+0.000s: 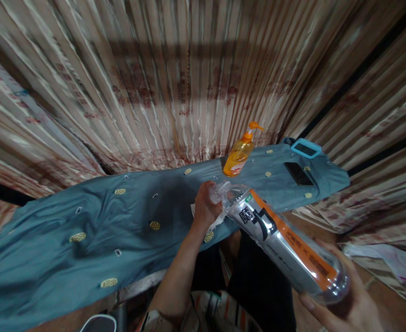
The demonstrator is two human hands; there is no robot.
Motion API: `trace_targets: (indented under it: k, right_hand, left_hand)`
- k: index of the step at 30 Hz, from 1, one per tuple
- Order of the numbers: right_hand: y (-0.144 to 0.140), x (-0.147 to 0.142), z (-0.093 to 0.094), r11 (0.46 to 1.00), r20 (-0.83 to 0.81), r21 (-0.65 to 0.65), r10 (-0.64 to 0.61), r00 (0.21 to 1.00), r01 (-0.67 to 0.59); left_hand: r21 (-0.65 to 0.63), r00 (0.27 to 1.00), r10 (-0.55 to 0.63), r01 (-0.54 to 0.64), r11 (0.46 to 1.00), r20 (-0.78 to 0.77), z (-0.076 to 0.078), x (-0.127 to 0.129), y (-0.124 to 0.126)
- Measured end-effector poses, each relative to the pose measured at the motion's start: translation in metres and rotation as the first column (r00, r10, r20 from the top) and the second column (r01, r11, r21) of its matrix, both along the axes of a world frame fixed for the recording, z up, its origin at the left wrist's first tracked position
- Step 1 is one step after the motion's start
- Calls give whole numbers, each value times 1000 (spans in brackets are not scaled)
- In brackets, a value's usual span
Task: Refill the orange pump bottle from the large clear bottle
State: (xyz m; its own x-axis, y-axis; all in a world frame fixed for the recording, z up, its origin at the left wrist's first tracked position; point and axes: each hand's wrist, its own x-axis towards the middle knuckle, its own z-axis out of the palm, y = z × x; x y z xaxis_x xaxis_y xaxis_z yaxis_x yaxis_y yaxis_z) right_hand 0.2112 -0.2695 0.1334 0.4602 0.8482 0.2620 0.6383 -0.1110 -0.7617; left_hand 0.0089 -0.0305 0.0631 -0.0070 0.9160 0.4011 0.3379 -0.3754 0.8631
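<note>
Centrally, a clear plastic bottle (285, 244), tilted, base low at lower right, neck up toward the table edge; silver label with dark characters and an orange strip along its side. Looks empty or nearly so, contents hard to tell through the glare. Cupped under the base by the right hand (344, 306), fingers curled round the bottom, thumb across the lower side. Pinched at the neck by the left hand (205, 207), fingers closed over the mouth; cap not clearly seen. Something white (218, 222) under that hand, too blurred to name.

Just beyond the neck, a pump bottle (239, 156) standing on the table, leaning a little in the view, orange pump head, roughly half full of orange-yellow liquid, near the plastic bottle's mouth but apart from it. Further right on the same surface, a dark phone (298, 174) lying flat, and near it at the far corner a light-blue-rimmed device (305, 148), kind unclear.

Underneath all, a blue-grey cloth (95, 221) with small yellow oval motifs, draped over the table and rumpled at left. Behind, walls papered with striped, printed sheets (175, 83). Below the table edge, dark clothing and a red-and-white striped item, only partly seen.
</note>
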Motion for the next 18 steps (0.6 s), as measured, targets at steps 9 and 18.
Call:
trace_targets:
  k: [9,18]
  right_hand:
    - [2,-10,4,1000,-43,3,-27,999,27]
    - [2,-17,10,999,-65,0,-47,997,47]
  left_hand:
    - [-12,1000,-12,12,1000,-5,1,-2,0]
    - [-4,1000,-7,7,1000,15,1,-1,-1]
